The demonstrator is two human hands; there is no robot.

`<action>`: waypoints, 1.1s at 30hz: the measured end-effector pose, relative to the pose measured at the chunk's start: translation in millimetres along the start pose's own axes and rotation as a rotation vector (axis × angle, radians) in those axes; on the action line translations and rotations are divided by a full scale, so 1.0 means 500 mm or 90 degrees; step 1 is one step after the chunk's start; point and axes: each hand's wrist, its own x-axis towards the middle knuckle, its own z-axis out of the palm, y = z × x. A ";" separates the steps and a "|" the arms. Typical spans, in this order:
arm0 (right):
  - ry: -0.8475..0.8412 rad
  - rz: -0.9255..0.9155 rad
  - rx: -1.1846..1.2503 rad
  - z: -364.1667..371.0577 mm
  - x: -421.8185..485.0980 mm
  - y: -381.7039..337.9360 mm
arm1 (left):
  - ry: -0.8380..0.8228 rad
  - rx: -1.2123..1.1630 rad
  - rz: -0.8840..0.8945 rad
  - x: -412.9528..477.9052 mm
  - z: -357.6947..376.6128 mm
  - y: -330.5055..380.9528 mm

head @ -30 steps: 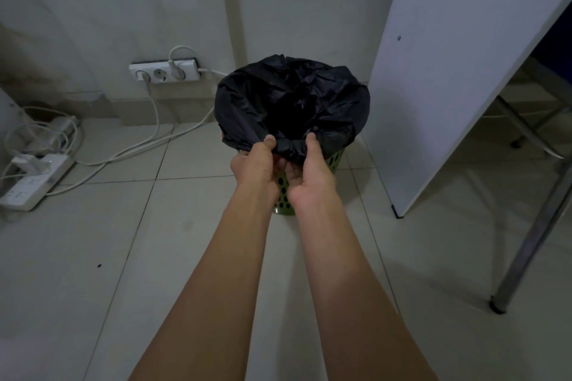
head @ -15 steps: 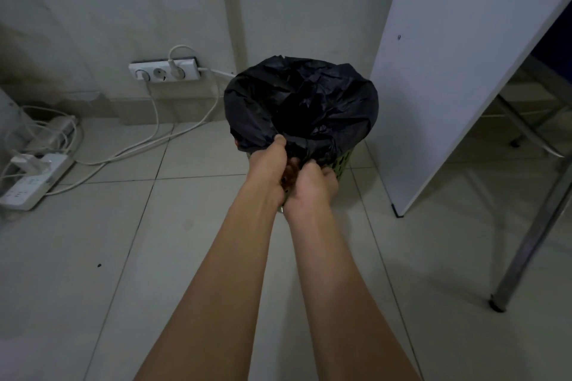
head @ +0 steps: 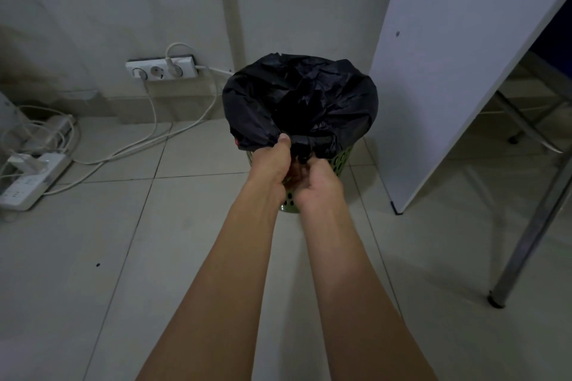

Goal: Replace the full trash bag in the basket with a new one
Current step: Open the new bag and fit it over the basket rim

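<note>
Gripping near edge of trash bag [head: 297, 96]: left hand [head: 272, 165], right hand [head: 320, 187] side by side, right's hold likely; basket [head: 340, 161] upright just above in frame.

A crumpled black plastic trash bag [head: 297, 96] lines a round green perforated plastic basket [head: 340, 161], which stands on the pale tiled floor [head: 93, 257] by the far wall. At the basket's near rim the person's left grip [head: 272, 164] and right grip [head: 322, 182], close together, both pinch gathered folds of the bag's edge. A white wall socket strip [head: 161, 68] with plugged cables sits far left. A white slanted board [head: 448, 71] stands just right of the basket.
</note>
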 end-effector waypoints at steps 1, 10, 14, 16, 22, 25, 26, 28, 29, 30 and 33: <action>-0.006 0.020 -0.003 0.000 0.003 -0.002 | 0.000 0.004 0.007 0.001 0.001 -0.001; -0.031 0.017 -0.017 0.022 -0.007 -0.017 | 0.011 0.028 0.036 -0.004 0.007 -0.010; -0.080 -0.101 -0.039 0.000 -0.017 -0.016 | 0.020 0.005 0.041 -0.007 0.010 0.009; -0.097 -0.154 -0.053 -0.014 -0.014 -0.007 | 0.016 -0.020 0.032 -0.011 0.012 0.016; 0.084 -0.195 -0.003 -0.011 0.005 0.013 | 0.006 -0.001 0.017 -0.017 0.022 -0.017; 0.069 -0.114 -0.006 -0.023 0.003 0.011 | 0.008 -0.014 0.019 -0.009 0.017 -0.021; 0.059 -0.100 -0.018 -0.024 0.003 0.005 | 0.006 -0.012 0.019 -0.005 0.016 -0.021; 0.052 -0.081 -0.038 -0.018 -0.004 -0.015 | 0.006 -0.013 0.016 -0.003 0.014 -0.020; 0.032 -0.064 -0.036 -0.015 -0.010 -0.027 | 0.005 -0.011 0.015 -0.004 0.015 -0.019; 0.004 -0.043 -0.022 -0.010 -0.014 -0.037 | 0.003 -0.007 0.013 -0.004 0.015 -0.017; -0.034 -0.004 0.002 0.003 -0.023 -0.055 | -0.020 -0.014 0.002 -0.004 0.008 -0.017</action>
